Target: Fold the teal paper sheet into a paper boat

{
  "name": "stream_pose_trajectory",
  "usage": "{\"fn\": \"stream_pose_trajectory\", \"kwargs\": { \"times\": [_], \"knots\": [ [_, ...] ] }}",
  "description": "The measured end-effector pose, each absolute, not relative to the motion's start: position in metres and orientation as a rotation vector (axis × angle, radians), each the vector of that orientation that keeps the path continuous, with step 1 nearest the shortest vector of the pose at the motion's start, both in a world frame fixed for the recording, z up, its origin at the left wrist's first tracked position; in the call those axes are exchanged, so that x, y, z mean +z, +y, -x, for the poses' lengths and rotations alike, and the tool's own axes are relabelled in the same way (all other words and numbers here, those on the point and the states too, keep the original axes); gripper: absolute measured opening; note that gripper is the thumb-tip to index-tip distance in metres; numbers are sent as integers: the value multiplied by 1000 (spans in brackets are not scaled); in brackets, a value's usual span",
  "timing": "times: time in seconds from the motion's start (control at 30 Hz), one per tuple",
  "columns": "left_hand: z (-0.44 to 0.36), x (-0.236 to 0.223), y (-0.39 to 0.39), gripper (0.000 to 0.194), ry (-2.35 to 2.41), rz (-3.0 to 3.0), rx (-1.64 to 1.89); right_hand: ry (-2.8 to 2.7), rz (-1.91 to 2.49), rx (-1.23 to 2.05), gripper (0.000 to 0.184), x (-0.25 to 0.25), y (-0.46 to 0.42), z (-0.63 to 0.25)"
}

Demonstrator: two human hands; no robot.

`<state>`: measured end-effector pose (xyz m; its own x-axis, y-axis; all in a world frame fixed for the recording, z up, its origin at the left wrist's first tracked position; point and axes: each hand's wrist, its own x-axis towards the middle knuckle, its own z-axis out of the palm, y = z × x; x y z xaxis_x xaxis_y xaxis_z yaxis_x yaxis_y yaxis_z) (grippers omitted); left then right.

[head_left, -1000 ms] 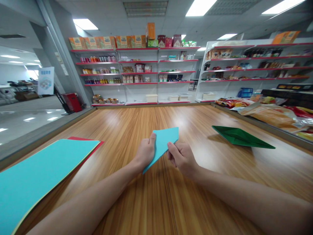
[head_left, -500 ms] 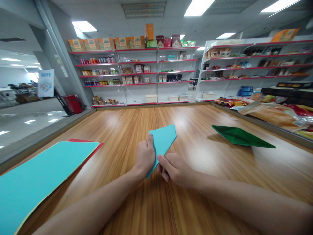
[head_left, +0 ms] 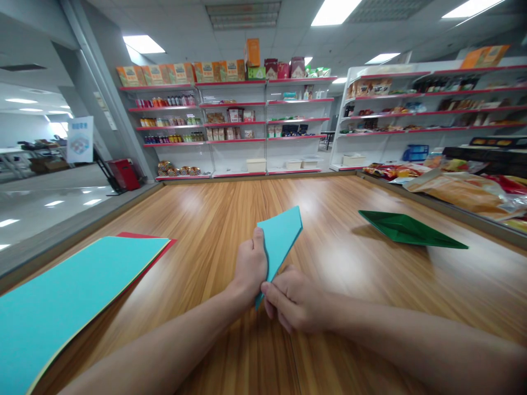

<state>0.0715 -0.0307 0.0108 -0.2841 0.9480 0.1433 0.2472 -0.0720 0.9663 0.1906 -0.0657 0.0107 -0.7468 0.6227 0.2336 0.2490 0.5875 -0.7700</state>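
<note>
A folded piece of light-blue paper (head_left: 282, 233) is held up over the table, its wide end pointing away from me and its narrow tip toward me. My left hand (head_left: 252, 266) is closed on its left edge, thumb pointing up along the paper. Near the lower tip, my right hand (head_left: 294, 299) pinches the right edge between thumb and curled fingers. The fingers behind the paper are hidden. Off to the right lies a folded green paper boat (head_left: 411, 229), apart from both hands.
A stack of coloured paper sheets (head_left: 82, 285), light blue on top with red and yellow edges below, lies on the left of the wooden table (head_left: 206, 219). Bagged goods (head_left: 461, 192) line the right side beyond the raised table edge. Stocked shelves (head_left: 234, 120) stand behind.
My right hand has slid down along the folded paper's edge toward the lower tip. The paper and my left hand have shifted slightly to the right.
</note>
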Motion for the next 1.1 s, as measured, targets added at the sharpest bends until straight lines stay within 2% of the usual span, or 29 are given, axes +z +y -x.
{"fn": "stream_pose_trajectory", "kwargs": {
  "times": [0.37, 0.6, 0.93, 1.1],
  "knots": [
    [-71, -5, -30, 61, 1501, -1160, 1445, -2382, 655, 1080, 53, 12, -60, -192],
    [-68, -7, -22, 56, 1547, -1101, 1498, -2465, 594, 949, 38, 11, -63, -188],
    [-60, 2, -18, 50, 1602, -946, 1678, -2090, 972, 1257, 39, 2, -57, -178],
    [-64, 2, -19, 51, 1379, -977, 1685, -1907, 914, 1289, 38, -2, -51, -182]
  ]
}}
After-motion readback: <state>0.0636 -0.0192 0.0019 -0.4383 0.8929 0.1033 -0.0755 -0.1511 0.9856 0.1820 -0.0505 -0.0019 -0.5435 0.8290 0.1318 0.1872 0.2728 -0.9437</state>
